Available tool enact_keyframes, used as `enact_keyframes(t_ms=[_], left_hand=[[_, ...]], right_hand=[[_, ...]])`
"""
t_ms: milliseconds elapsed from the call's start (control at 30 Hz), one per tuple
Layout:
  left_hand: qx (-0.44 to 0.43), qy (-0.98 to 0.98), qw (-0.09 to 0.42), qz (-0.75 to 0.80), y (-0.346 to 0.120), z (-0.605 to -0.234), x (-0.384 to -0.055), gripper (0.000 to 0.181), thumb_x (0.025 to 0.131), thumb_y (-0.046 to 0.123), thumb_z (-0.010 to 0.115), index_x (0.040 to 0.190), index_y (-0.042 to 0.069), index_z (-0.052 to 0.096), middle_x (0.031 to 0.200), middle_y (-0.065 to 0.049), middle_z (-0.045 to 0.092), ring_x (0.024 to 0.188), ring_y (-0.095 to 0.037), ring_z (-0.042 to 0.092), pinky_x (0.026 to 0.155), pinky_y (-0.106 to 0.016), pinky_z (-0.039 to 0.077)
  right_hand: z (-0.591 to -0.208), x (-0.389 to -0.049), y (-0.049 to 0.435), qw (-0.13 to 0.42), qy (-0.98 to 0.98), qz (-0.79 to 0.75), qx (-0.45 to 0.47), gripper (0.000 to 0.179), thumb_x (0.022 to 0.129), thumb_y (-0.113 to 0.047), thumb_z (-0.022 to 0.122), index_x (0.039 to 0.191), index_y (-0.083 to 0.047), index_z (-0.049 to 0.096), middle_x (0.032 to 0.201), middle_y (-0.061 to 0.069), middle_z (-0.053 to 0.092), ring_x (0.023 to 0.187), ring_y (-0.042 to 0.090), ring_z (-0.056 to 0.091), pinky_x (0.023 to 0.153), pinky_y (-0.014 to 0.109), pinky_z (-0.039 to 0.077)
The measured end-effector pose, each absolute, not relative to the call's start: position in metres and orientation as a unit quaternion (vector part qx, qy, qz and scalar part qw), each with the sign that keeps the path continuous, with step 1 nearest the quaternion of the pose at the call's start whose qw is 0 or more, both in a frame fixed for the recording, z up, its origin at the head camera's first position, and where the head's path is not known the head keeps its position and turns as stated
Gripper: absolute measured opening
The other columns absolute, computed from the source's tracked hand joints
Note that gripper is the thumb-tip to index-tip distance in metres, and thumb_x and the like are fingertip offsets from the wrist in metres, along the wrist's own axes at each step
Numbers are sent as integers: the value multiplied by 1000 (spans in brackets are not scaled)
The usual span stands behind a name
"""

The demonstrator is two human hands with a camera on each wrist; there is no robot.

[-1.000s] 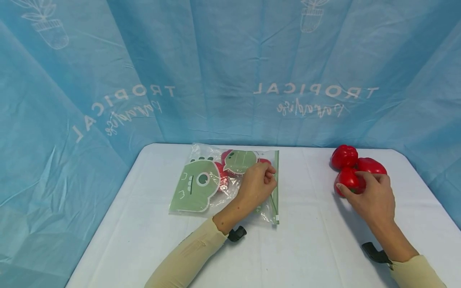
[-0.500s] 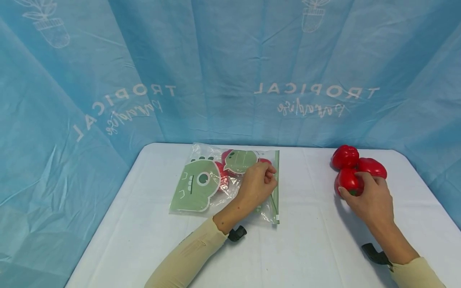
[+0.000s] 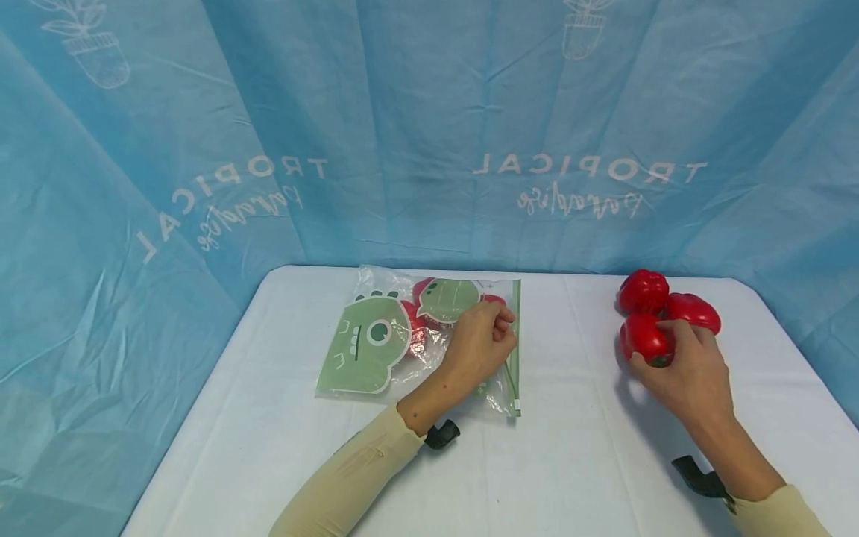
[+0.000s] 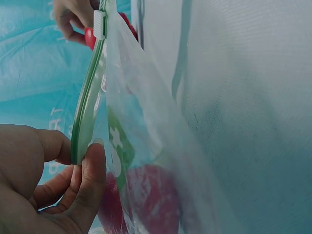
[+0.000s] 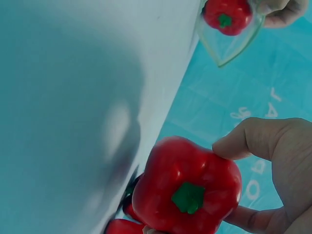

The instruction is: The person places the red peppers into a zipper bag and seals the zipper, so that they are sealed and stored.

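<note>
Right wrist view, right hand [image 5: 295, 168] gripping red pepper [image 5: 195, 168], left wrist view, left hand [image 4: 27, 165] pinching plastic bag [image 4: 146, 112]

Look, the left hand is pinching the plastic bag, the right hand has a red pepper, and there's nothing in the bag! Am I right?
Not quite: the plastic bag isn't empty. The right wrist view shows a bagged red pepper through its opening. The rest is right: the left hand pinches the bag, and the right hand holds another red pepper.
</note>
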State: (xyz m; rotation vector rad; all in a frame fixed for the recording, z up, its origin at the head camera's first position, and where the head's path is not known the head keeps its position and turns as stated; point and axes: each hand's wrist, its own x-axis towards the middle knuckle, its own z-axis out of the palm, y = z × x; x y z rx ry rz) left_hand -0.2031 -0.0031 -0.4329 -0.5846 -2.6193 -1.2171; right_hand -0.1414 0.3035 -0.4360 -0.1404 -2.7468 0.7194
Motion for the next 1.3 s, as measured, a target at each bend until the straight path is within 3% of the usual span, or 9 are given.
enact_keyframes(t_ms=[767, 1300], left_hand=[[-200, -884, 97, -411, -2, -434, -204, 14, 89, 3, 71, 103, 2, 74, 89, 0, 66, 76, -3, 61, 69, -11, 52], [-193, -886, 87, -413, -2, -435, -203, 14, 90, 3, 72, 104, 3, 74, 90, 1, 65, 77, -4, 61, 69, -12, 52]], right_hand=[[-423, -131, 285, 165, -948, 271, 30, 103, 56, -4, 99, 145, 7, 47, 136, 31, 51, 113, 53, 53, 75, 72, 57], [-425, -136, 278, 136, -946, 286, 70, 109, 54, -4, 101, 147, 4, 46, 136, 28, 54, 116, 52, 54, 77, 69, 59]])
